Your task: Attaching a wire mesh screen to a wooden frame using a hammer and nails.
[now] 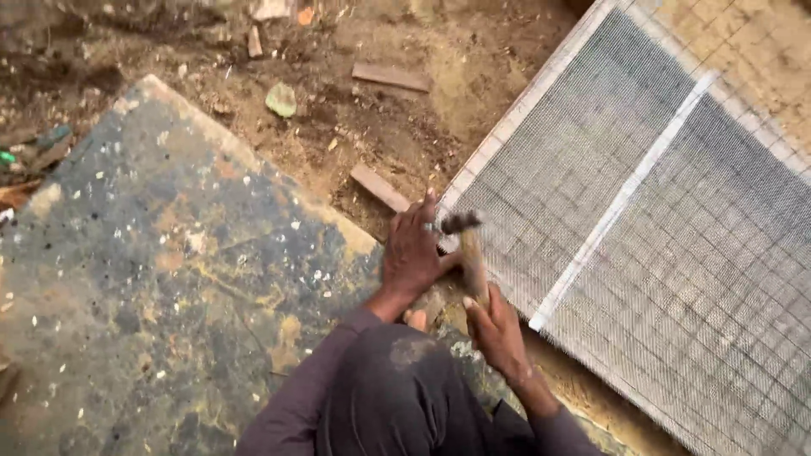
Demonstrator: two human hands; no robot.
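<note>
the right hand grips the wooden handle of one hammer, fingers wrapped shut around it, head blurred at 12 o'clock of the hand. the left hand, at 10 o'clock of the right, presses on the frame corner, fingers curled, perhaps pinching a nail, too small to tell. one mesh frame lies at 3 o'clock, two mesh panels split by one pale bar. mesh looks laid over both; this corner seems in progress, how much edge is fastened cannot be told. two wood scraps lie at 12 o'clock, one stone slab at 9.
</note>
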